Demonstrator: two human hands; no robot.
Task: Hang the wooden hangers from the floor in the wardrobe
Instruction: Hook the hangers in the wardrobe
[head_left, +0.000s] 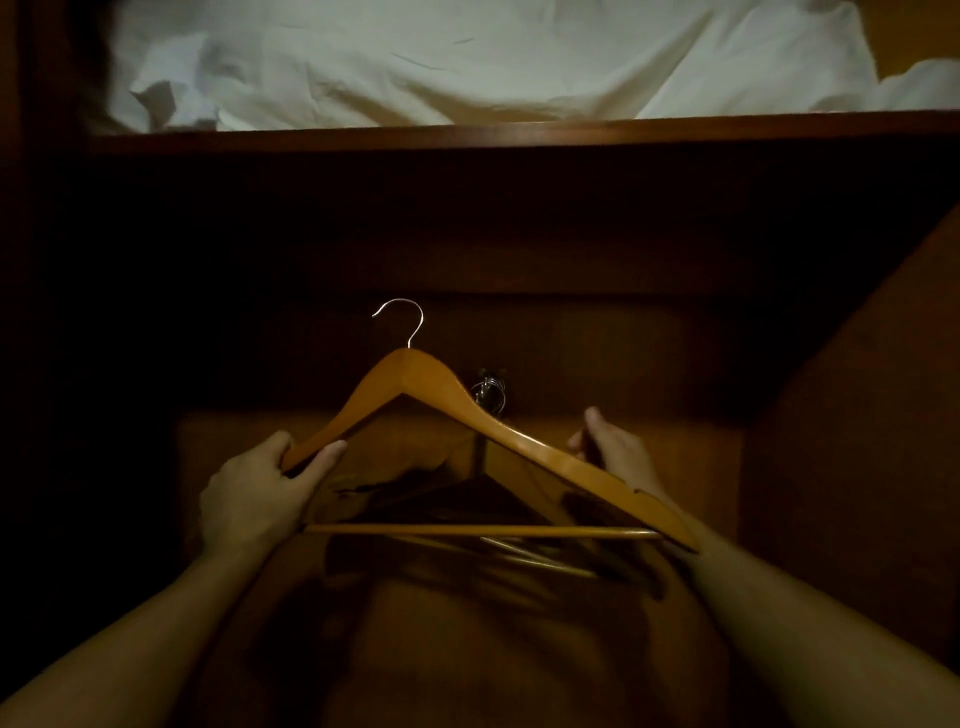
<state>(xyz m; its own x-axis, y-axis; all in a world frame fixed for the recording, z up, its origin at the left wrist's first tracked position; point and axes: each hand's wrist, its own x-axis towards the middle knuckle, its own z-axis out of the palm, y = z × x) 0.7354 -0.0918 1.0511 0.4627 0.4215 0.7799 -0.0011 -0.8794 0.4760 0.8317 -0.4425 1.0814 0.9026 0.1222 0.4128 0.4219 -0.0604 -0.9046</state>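
I hold a light wooden hanger (467, 410) with a silver hook and a straight bottom bar, tilted in front of the open wardrobe. My left hand (260, 493) grips its left end. Behind the hanger's right arm, my right hand (615, 454) has its thumb up and fingers curled around something dark that I cannot identify. Below and behind the held hanger, several darker hangers (519, 553) show blurred in shadow. Their metal hooks (488, 392) bunch on a rail fitting at the wardrobe's back.
A dark wooden shelf edge (519, 132) runs across above, with crumpled white bedding (467, 57) on top. The wardrobe's side panel (852, 441) slopes down on the right. The left side of the interior is in deep shadow.
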